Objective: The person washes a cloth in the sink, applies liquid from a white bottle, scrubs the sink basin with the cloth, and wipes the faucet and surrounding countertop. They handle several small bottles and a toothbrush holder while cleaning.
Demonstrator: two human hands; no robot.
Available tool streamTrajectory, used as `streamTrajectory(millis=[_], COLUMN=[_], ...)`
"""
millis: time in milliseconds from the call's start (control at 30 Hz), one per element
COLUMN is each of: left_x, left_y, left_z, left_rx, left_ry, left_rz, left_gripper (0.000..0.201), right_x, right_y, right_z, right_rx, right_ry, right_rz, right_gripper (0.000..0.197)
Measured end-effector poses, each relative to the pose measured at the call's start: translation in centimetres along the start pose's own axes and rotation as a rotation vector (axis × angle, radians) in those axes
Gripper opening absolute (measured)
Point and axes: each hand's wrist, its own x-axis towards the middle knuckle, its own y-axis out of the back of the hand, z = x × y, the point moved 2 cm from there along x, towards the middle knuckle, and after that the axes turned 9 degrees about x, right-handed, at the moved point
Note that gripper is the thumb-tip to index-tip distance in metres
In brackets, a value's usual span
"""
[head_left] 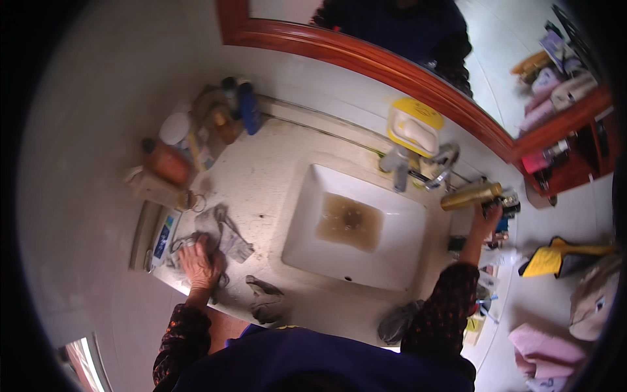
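Observation:
At the left end of the counter, my left hand (201, 264) presses down with bent fingers on a crumpled grey cloth (175, 251). A second greyish cloth piece (232, 238) lies just right of it, and a dark crumpled cloth (264, 299) is nearer me. My right hand (486, 221) reaches past the basin to the right-hand corner. Its fingers close beside the top of a gold bottle (471, 196), around something dark that I cannot make out. Between my hands is the white basin (307, 245), with murky brown water (349, 222) around its drain.
Behind the basin stand a faucet (445, 164) and a yellow soap dish (415, 117) holding soap. Several bottles, one blue (249, 108) and one red (164, 161), crowd the back left. A dark cloth bundle (400, 321) lies by my right forearm. A red-framed mirror (366, 53) hangs above.

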Motion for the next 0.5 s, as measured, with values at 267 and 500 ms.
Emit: streamTrajectory(millis=[267, 500], left_x=[-0.2, 0.8], left_y=[0.4, 0.9], left_z=[0.5, 0.5], left_rx=[-0.157, -0.208], left_ry=[0.037, 0.009], left_rz=[-0.042, 0.016], left_gripper=[0.054, 0.054], right_x=[-16.2, -22.4], right_y=[-7.6, -37.9], right_z=[-24.7, -39.4], right_rx=[0.518, 0.545], right_ry=[-0.117, 0.062], right_rz=[-0.662, -0.867], right_gripper=[0.034, 0.092])
